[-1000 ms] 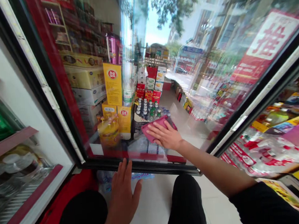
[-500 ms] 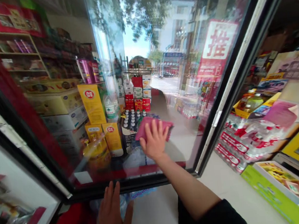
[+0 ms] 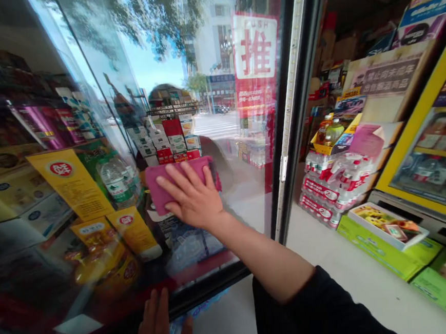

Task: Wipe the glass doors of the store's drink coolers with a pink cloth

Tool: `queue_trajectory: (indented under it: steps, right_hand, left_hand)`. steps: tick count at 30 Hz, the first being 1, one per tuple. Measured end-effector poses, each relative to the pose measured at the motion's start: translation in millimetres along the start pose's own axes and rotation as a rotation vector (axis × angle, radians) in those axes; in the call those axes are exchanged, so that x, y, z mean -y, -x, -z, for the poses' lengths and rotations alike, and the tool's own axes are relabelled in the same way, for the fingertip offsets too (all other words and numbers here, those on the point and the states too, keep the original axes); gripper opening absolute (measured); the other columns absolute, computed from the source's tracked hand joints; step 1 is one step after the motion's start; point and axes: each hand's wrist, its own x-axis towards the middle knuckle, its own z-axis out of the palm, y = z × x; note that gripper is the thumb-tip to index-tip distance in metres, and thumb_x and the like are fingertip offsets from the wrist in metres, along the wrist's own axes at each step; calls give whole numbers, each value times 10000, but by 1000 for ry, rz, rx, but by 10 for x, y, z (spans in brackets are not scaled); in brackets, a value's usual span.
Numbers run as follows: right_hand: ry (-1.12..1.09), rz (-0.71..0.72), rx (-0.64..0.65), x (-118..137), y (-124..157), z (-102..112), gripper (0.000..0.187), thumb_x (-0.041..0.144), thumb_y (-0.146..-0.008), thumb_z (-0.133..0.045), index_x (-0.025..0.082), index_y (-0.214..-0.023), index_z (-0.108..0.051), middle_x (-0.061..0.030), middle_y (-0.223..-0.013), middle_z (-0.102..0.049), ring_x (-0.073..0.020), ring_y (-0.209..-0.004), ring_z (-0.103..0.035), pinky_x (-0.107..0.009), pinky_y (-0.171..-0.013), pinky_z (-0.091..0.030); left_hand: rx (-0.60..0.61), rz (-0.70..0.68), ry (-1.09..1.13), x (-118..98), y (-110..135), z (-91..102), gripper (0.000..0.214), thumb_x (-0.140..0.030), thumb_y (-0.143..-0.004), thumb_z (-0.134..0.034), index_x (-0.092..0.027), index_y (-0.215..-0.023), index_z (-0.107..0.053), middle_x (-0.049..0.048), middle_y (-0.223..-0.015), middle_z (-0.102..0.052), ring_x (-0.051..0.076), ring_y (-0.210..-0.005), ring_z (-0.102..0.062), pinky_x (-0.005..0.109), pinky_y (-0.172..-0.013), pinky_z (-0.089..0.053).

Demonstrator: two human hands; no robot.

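My right hand [image 3: 193, 197] lies flat, fingers spread, on a pink cloth [image 3: 158, 187] and presses it against the glass door [image 3: 107, 119] at mid height. The cloth shows to the left of and above my fingers. My left hand [image 3: 158, 329] rests flat with fingers stretched out on the dark bottom frame of the door [image 3: 217, 286], at the lower edge of the view. Yellow cartons and water bottles show through the glass behind the cloth.
A red sign with a white character [image 3: 256, 56] hangs on the glass near the door's right edge. Packs of bottled water [image 3: 327, 189] stand on the floor at the right, with green boxes [image 3: 387, 249] and a yellow-framed cabinet [image 3: 426, 151] beyond.
My right hand has slid the pink cloth up and to the left on the glass. The view has swung to the right and up; my left hand stays on the bottom frame.
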Motion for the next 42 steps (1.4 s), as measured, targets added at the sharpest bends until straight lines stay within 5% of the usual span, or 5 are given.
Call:
queue_trajectory:
  steps: [6, 13, 26, 37, 42]
  right_hand:
    - [202, -478, -260, -713, 445, 96, 721, 513, -1076, -516, 207, -1720, -410, -170, -1808, -344, -405, -1735, -114, -757, -1343, -151]
    - [60, -462, -133, -183, 887, -94, 673, 428, -1047, -595, 213, -1675, -487, -175, -1780, -404, -440, -1718, -151, -807, -1313, -188]
    - [93, 46, -97, -121, -872, 601, 662, 512, -1138, -388, 327, -1764, -279, 59, -1865, -198, -235, -1756, -49, -596, -1433, -20]
    - [127, -588, -247, -714, 370, 209, 760, 424, -1034, -603, 144, -1714, -410, -213, -1817, -304, -443, -1727, -112, -783, -1329, -162]
    - [24, -386, -132, -275, 376, 127, 757, 460, -1040, -620, 231, -1725, -394, -133, -1832, -305, -410, -1736, -86, -791, -1337, -124]
  left_hand:
    - [-89, -59, 50, -623, -567, 179, 860, -462, -1025, -587, -282, -1766, -190, 174, -1818, -321, 403, -1676, -342, 682, -1293, -420]
    - [-254, -211, 113, -1231, -1379, 774, 833, -430, -1035, -583, -261, -1760, -208, 187, -1814, -317, 384, -1687, -318, 684, -1326, -357]
    - [-455, -259, 109, -1677, -1925, 1355, 905, -482, -1026, -593, -178, -1767, -170, 232, -1847, -183, 396, -1728, -192, 685, -1365, -255]
    - [-423, -238, 112, -1566, -1876, 1259, 892, -470, -1027, -602, -223, -1768, -171, 191, -1851, -210, 382, -1721, -229, 663, -1374, -263]
    - [-465, -255, 114, -1515, -1927, 1259, 874, -485, -1029, -591, -223, -1764, -197, 193, -1845, -234, 383, -1717, -240, 660, -1374, -260]
